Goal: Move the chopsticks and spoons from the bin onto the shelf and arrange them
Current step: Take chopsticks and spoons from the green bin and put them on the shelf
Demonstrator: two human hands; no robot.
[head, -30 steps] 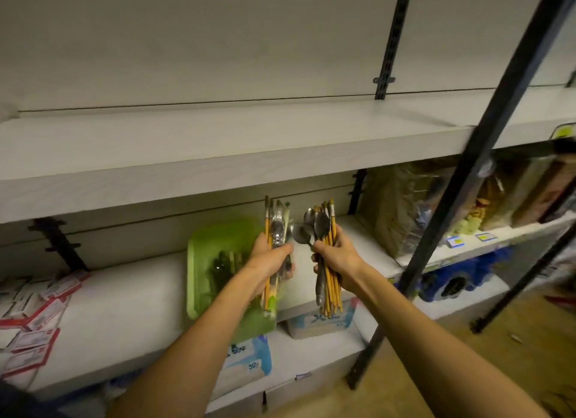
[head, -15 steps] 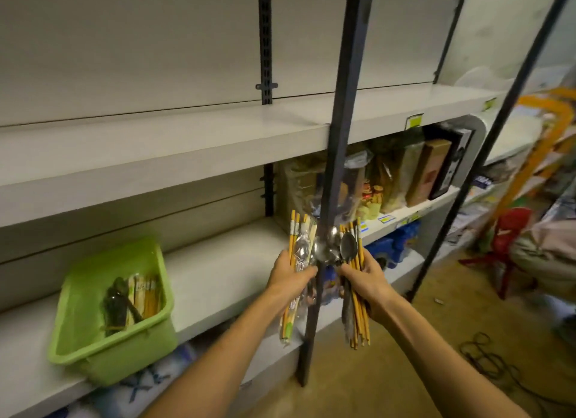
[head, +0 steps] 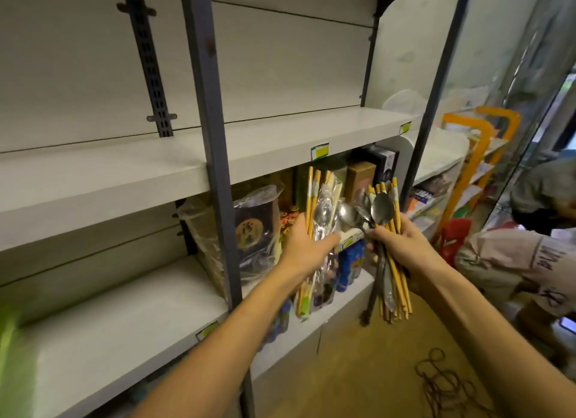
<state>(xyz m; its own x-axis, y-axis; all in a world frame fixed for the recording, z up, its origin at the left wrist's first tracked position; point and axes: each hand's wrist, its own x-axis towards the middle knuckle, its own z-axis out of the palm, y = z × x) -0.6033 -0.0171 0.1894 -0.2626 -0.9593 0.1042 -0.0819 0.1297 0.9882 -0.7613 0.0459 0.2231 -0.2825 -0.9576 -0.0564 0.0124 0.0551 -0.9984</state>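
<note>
Shop shelf behind, left hand gripping wrapped chopsticks, right hand gripping chopsticks and spoons, bin cut off.

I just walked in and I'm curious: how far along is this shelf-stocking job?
Partly done: both bundles are out of the bin. The left hand grips wrapped yellow chopsticks and metal spoons; the right hand grips loose yellow chopsticks and dark metal spoons. Nothing lies on the pale grey shelf yet, so placing and arranging remain.

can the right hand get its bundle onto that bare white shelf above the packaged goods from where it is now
Probably yes. The right hand holds its chopsticks and spoons just below the white shelf, right of the dark upright post; nothing shows between them.
</note>
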